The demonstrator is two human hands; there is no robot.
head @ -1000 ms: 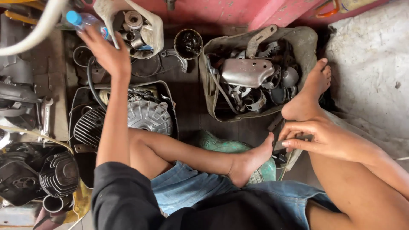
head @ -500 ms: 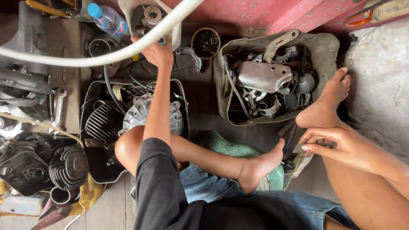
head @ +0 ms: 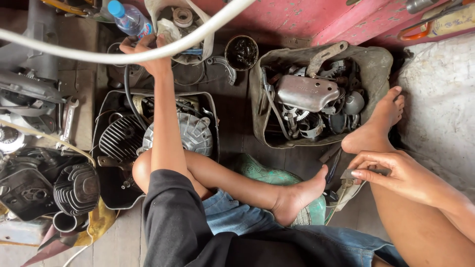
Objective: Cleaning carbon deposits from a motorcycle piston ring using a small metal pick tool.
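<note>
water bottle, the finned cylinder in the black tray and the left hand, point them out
water bottle (head: 129, 19), head view, on its clear body below the blue cap
finned cylinder (head: 121, 137), head view, on its dark fins
left hand (head: 144, 52), head view, on its back

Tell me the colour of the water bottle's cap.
Blue; the bottle cap shows clearest in the head view.

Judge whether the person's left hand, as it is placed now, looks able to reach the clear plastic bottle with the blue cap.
Probably yes. The left hand is stretched out at the top left, and the bottle lies just beyond its fingers. Only the white hose crosses in front in this view; whether it really blocks the way cannot be told.
</note>
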